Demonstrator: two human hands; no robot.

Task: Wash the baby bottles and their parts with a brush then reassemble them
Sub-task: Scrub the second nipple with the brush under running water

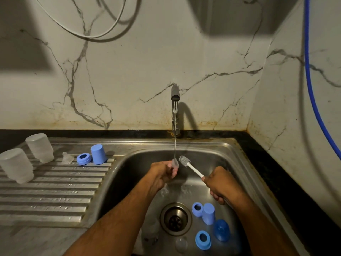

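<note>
My left hand [163, 174] grips a clear silicone teat [175, 163] under the running stream from the tap [175, 100]. My right hand [220, 185] is closed on the white handle of a small brush [186, 162], whose grey bristle head sits just right of the teat. On the sink floor lie two blue collar rings [197, 209] [203, 239], a blue cap [208, 213], a darker blue dome cap [222, 230] and a clear teat [181, 243]. On the drainboard stand two upturned frosted bottles [17, 165] [40, 147], a clear teat [67, 157], a blue ring [84, 158] and a blue cap [98, 154].
The steel sink basin [236, 163] has a round drain [175, 218] at its middle, with water splashing below my hands. The ribbed drainboard [55, 191] lies to the left. A black counter edge runs along the marble wall. A blue hose [311, 89] hangs at the right.
</note>
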